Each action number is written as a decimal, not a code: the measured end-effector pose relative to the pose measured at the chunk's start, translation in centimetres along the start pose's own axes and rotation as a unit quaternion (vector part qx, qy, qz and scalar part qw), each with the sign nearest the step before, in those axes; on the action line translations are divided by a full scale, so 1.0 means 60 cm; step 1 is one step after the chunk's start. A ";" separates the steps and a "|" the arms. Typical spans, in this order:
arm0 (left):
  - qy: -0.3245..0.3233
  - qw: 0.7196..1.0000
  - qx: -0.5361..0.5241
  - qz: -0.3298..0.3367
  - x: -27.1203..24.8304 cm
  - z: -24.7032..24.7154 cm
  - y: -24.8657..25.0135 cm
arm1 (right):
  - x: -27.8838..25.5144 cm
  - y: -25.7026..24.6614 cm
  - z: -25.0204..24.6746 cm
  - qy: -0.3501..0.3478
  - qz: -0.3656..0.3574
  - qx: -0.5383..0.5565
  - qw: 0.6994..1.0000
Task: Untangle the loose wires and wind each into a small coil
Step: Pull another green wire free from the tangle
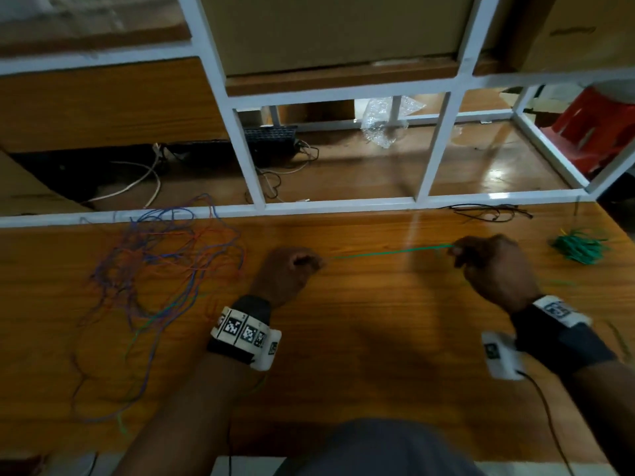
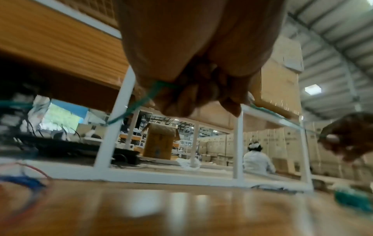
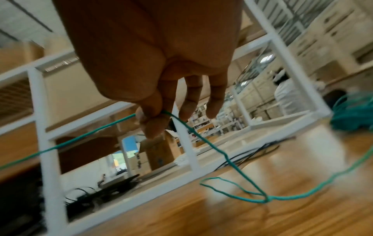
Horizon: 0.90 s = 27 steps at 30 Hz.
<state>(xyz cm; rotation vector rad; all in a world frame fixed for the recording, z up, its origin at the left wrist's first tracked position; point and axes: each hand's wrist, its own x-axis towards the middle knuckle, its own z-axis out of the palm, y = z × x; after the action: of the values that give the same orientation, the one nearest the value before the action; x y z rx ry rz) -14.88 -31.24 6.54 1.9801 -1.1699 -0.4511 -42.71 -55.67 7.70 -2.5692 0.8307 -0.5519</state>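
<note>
Green wire [image 1: 388,251] stretched taut above the table [image 1: 378,321] between my hands. My left hand [image 1: 292,269] is fisted round one end; my right hand [image 1: 494,266] pinches the other between thumb and fingertips [image 3: 153,127], the slack looping down onto the table past it. Tangle of blue, red and green wires [image 1: 161,262] lies to the left. A finished green coil [image 1: 579,247] sits far right. Loose black wires [image 1: 491,213] lie along the far edge by the white frame [image 1: 261,201]. Nothing lies between my hands.
</note>
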 end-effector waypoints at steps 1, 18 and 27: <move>0.035 0.999 0.030 0.000 -0.006 -0.009 -0.012 | -0.002 0.014 -0.005 -0.007 0.000 -0.010 1.000; 0.001 0.997 -0.068 0.023 -0.010 -0.011 0.031 | 0.046 -0.127 0.082 -0.047 -0.113 -0.006 0.992; 0.045 0.997 0.031 -0.050 -0.031 -0.102 -0.012 | 0.081 -0.041 0.036 -0.009 0.015 -0.058 0.998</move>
<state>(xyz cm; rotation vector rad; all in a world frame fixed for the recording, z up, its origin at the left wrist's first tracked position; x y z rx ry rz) -11.51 -26.75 9.72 2.0970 -1.0426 -0.3776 -36.88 -56.30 8.19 -2.6573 0.9202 -0.4848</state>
